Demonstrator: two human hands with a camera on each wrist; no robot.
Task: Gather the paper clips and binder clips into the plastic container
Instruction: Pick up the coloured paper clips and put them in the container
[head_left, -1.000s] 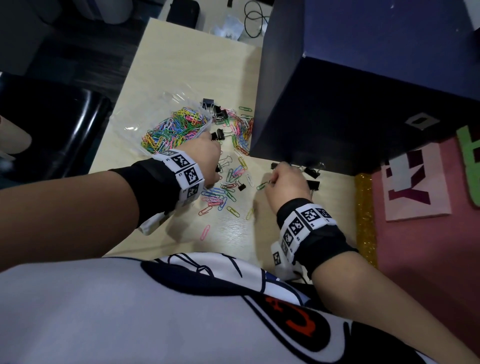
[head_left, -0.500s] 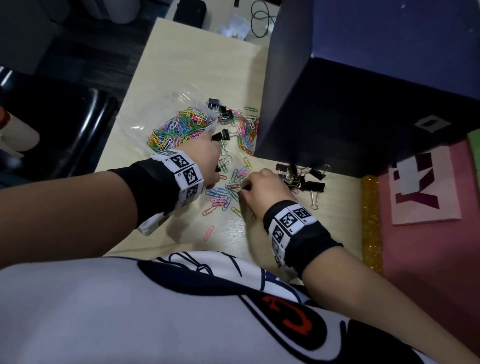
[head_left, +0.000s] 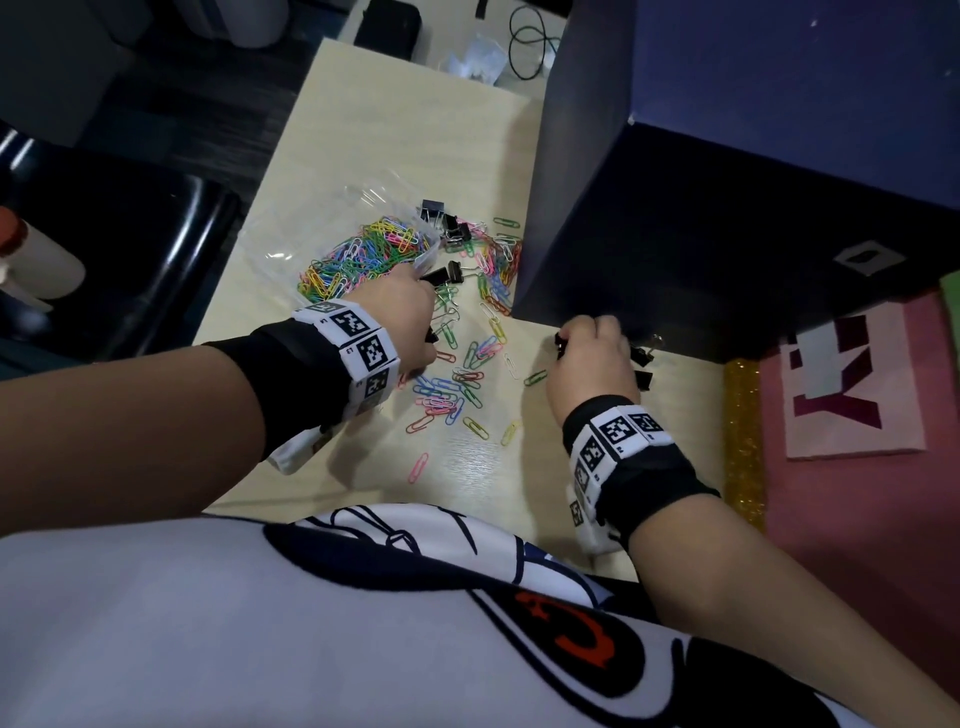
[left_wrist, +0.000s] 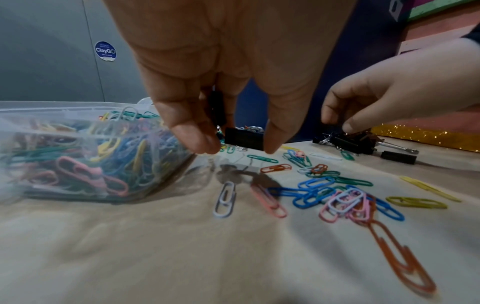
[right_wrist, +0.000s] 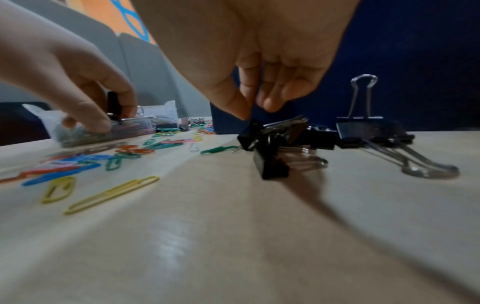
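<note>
Pale wood-grain laminate table (head_left: 467, 130). Bearing: clear plastic container (head_left: 332, 223) of coloured paper clips; loose coloured wire paper clips (head_left: 447, 395) scattered just beside it; black metal binder clips (right_wrist: 374, 131) near a large dark blue box (head_left: 727, 208) standing at the right.

Left hand (left_wrist: 233, 67) pinches a black binder clip (left_wrist: 244, 139) beside the plastic container (left_wrist: 64, 127).

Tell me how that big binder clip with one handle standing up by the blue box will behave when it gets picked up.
The big binder clip looks like stiff metal, so it should probably hold its shape. Its upright wire handle likely swings on its hinge if grabbed. Resting on a flat base on the table, it seems unlikely to roll.
</note>
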